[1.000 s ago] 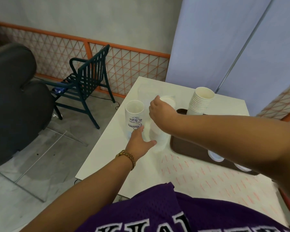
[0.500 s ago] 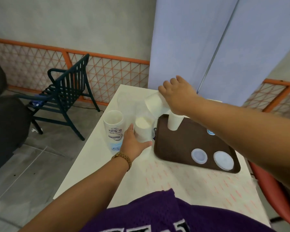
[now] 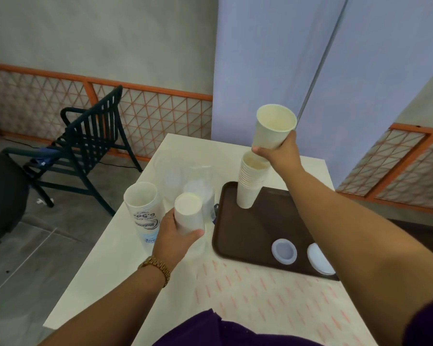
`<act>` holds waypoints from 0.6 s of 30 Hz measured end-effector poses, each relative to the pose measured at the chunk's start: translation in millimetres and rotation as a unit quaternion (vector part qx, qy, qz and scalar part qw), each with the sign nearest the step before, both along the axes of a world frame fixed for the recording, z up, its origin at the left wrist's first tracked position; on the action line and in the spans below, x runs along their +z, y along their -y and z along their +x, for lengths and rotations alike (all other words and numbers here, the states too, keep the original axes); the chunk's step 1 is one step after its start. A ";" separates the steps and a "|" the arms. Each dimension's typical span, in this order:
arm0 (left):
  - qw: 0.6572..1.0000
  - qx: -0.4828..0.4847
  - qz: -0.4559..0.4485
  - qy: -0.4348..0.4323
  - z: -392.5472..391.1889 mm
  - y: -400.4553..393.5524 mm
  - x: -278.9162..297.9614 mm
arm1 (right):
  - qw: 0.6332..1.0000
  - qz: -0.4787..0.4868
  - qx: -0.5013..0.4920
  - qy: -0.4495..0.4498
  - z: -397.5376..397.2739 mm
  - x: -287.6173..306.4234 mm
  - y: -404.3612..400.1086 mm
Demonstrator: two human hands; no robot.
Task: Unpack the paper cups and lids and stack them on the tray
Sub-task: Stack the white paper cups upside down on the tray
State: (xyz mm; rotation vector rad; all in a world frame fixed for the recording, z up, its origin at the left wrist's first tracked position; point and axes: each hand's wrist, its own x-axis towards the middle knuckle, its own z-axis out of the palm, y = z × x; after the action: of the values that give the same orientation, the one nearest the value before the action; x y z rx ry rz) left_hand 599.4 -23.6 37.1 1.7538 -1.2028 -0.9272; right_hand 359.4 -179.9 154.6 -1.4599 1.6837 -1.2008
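Note:
My right hand grips a single cream paper cup by its base, upright, just above a stack of paper cups standing at the far left corner of the brown tray. My left hand holds a stack of cups on the table left of the tray. A printed plastic sleeve of cups stands beside that hand. Two white lids lie on the tray's near part; the right lid is partly hidden by my forearm.
Clear plastic wrapping lies on the white table behind my left hand. A dark slatted chair stands to the left of the table. A blue partition rises behind it. Pink-patterned paper covers the table's near side.
My right hand has lifted one cup clear of the packaged cups and swung it right, to above the tray's stack. My left hand keeps its hold on the remaining cups.

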 end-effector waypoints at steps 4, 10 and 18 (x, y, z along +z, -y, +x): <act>1.000 0.005 0.006 -0.005 -1.3 -0.1 -0.6 | 0.999 0.029 0.019 -0.002 0.1 -21.8 15.3; 1.000 0.005 0.001 -0.007 -2.6 0.8 0.5 | 0.994 0.102 0.030 -0.028 -12.4 -58.2 16.9; 1.000 0.004 0.003 -0.009 -3.1 -1.2 4.4 | 0.988 0.058 0.010 -0.142 -13.5 -58.5 -7.2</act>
State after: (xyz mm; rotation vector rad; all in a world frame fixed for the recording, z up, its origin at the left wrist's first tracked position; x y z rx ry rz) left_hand 596.2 -22.4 41.5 1.7508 -1.1823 -0.9398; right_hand 345.9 -172.7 96.1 -1.6317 1.8856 -0.8985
